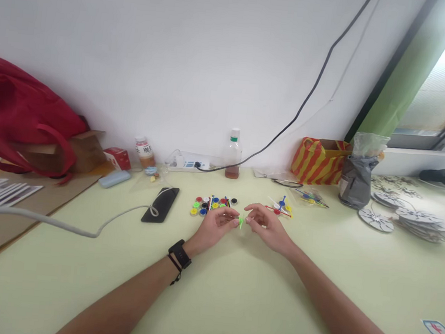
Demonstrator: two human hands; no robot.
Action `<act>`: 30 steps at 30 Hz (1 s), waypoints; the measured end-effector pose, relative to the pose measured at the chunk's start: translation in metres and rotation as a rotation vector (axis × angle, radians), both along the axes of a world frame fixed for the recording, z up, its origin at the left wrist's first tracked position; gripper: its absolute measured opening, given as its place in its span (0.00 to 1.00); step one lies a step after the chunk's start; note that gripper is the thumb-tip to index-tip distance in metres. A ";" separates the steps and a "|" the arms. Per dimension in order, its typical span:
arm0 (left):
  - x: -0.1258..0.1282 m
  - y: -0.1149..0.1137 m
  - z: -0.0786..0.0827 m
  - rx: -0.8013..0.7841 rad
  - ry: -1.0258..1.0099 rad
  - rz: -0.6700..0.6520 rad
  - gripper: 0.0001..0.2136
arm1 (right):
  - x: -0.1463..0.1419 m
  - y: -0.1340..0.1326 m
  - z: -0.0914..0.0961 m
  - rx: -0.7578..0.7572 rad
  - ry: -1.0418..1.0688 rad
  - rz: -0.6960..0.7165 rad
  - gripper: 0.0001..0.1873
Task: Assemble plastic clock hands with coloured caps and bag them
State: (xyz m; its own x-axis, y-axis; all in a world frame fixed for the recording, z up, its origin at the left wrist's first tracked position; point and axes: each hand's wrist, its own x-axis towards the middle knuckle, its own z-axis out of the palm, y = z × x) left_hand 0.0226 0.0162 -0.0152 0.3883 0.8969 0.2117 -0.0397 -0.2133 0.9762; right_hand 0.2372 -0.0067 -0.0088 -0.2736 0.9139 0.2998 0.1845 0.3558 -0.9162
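Note:
In front of me, just above the table, my left hand point(219, 225) pinches a small bright green plastic piece point(241, 222) between thumb and fingertips. My right hand point(267, 228) faces it from the other side, fingers curled and thumb drawn in close to the green piece. Whatever its fingertips hold is too small to make out. Behind my left hand lie several round coloured pieces point(196, 205) in rows, red, green, yellow, blue and black. Beyond my right hand is a loose group of pointed plastic pieces point(283, 204) in blue, red, white and yellow.
A black phone point(160, 205) with a grey cable point(78, 230) lies left. Along the wall stand a drink bottle point(233, 155), a power strip point(191, 162) and a striped bag point(319, 160). Stacked grey discs point(417, 222) sit right; a red backpack point(19, 110) is far left.

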 end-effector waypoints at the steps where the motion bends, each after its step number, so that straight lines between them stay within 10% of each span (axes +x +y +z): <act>1: 0.000 0.000 0.000 -0.004 -0.007 0.004 0.15 | 0.001 0.000 0.000 0.023 -0.008 -0.021 0.22; 9: -0.001 0.003 -0.004 -0.030 -0.047 0.028 0.16 | 0.000 -0.001 -0.003 0.047 0.020 -0.098 0.48; 19: 0.000 0.002 0.002 -0.122 -0.045 0.058 0.16 | -0.003 -0.011 0.001 0.211 -0.087 -0.076 0.39; 23: 0.000 0.003 0.002 -0.153 -0.090 0.057 0.15 | -0.001 -0.008 0.001 0.129 -0.196 -0.081 0.20; 26: 0.000 0.004 0.001 -0.157 -0.140 0.048 0.15 | -0.001 -0.005 0.001 -0.013 -0.254 -0.060 0.36; 30: 0.000 0.004 0.000 -0.155 -0.153 0.042 0.15 | -0.003 -0.002 0.003 -0.001 -0.138 -0.031 0.29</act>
